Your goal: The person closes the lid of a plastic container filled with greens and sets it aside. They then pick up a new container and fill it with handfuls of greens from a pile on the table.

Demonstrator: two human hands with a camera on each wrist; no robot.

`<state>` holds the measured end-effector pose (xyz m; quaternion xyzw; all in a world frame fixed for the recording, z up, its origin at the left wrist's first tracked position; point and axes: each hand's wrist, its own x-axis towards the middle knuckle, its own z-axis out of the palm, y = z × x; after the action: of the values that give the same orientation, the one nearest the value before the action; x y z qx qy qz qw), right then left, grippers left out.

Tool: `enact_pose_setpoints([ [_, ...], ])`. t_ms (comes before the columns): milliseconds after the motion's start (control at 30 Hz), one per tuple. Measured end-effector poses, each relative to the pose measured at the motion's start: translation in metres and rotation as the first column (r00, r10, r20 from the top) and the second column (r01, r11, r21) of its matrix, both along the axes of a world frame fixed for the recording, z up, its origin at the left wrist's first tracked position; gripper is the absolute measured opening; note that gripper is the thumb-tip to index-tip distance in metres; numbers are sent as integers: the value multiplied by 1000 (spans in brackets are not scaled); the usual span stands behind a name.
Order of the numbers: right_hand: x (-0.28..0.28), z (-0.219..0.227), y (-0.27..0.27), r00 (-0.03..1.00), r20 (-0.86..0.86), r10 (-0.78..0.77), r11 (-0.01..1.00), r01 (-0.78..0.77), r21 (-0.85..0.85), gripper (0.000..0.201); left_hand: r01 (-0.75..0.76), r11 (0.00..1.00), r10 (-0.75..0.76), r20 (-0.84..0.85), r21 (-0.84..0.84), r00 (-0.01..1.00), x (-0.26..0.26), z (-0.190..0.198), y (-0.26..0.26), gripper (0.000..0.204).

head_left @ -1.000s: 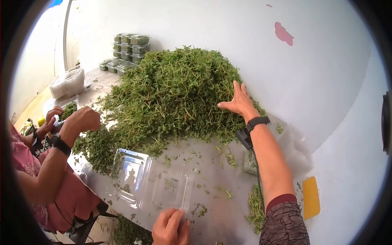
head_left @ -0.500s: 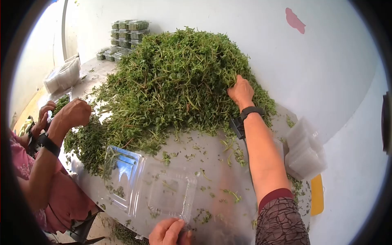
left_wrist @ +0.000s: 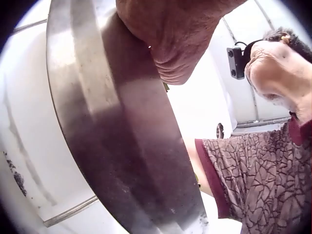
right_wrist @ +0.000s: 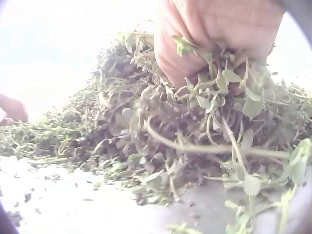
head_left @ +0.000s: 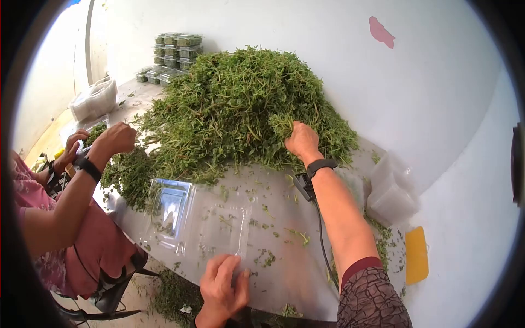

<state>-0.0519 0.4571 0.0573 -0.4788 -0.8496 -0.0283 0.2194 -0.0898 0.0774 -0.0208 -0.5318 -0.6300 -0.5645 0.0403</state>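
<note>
My right hand [head_left: 302,141] grips a bunch of purslane [head_left: 281,124] at the front right of a big heap [head_left: 240,104]. Sprigs [right_wrist: 202,92] stick out below its curled fingers in the right wrist view. Near the table's front edge, my left hand [head_left: 221,287] lies with loosely bent fingers, fingertips right at the near corner of a clear plastic clamshell box [head_left: 219,218]. That box lies open and flat, its two halves side by side. In the left wrist view the left hand [left_wrist: 170,34] shows only its heel by the metal table edge; its fingers are hidden.
A second person [head_left: 60,218] works with both hands at the heap's left. Filled boxes [head_left: 178,52] are stacked at the back, nested empty boxes [head_left: 95,101] at left and more boxes [head_left: 391,191] at right. A yellow board [head_left: 416,256] is at far right. Loose leaves dot the table [head_left: 295,268].
My right hand has gone from spread fingers over the heap's right side to gripping a bunch, and has drawn it left and nearer. The left hand stays by the box corner.
</note>
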Motion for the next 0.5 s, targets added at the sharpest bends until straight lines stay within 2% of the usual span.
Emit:
enact_pose_setpoints([
  [67,2,1,-12,999,45,0,999,2,-50,30,1,1000,-1,4,20,1000,-1,-1,2,37],
  [200,15,-12,-49,990,111,82,994,-74,-79,15,-3,999,1,37,49,999,0,-2,3,34],
  [300,25,-9,-72,976,204,79,982,-42,-182,25,-5,998,3,33,64,999,-1,-1,4,34],
  [367,37,-11,-85,970,225,92,977,-43,-211,23,0,998,-2,36,58,999,1,-1,4,34],
  [433,50,-18,-97,949,228,219,975,-204,-87,22,-12,995,8,45,94,999,0,-2,5,34],
  [500,61,-15,-113,929,262,261,965,-246,-91,23,-4,994,-2,48,112,999,-1,-3,6,32],
])
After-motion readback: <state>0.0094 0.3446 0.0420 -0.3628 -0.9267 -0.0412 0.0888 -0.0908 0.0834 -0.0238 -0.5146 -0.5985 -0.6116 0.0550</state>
